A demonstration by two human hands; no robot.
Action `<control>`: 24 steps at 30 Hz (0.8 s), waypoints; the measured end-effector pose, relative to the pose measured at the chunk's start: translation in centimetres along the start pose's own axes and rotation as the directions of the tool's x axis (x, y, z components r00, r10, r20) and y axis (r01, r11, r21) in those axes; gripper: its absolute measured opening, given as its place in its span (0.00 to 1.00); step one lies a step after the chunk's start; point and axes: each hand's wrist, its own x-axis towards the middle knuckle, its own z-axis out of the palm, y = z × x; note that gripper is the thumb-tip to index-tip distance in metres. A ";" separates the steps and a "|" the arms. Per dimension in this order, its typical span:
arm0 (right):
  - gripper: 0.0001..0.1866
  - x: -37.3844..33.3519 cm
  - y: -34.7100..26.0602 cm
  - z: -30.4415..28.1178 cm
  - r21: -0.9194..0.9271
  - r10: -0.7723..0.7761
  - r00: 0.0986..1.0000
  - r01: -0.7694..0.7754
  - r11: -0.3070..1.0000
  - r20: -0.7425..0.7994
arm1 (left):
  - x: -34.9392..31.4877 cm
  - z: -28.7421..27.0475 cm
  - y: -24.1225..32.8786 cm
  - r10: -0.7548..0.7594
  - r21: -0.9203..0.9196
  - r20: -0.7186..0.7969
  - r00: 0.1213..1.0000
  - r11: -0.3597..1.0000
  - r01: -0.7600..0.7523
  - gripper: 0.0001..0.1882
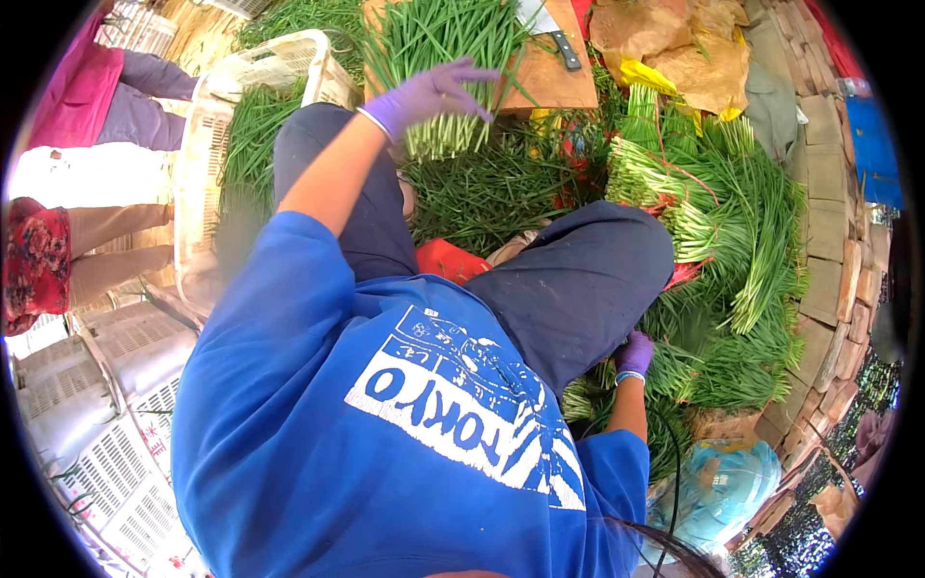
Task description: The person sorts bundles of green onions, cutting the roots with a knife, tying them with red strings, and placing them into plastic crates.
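My left hand, in a purple glove, is over a heap of long green stalks that look like garlic chives. Its fingers are stretched out and slightly blurred, with nothing gripped. The stalks lie on a wooden board, their pale cut ends overhanging its near edge. Beside them on the board rests a knife with a black handle. Down by my right knee, my right hand, also purple-gloved, is against the greens there. Its fingers are mostly hidden, so their grip does not show.
Bundles of chives with red ties are piled at right, beside a brick edge. A white plastic crate with greens stands left. Loose leaves lie between my legs. A blue plastic bag is lower right. Other people stand at left.
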 end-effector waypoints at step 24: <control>0.11 -1.0 0.5 0.8 0.062 0.079 0.995 -0.075 0.995 -0.068 | -7.2 -6.4 14.4 0.462 -0.495 0.395 0.794 0.835 -0.240 0.25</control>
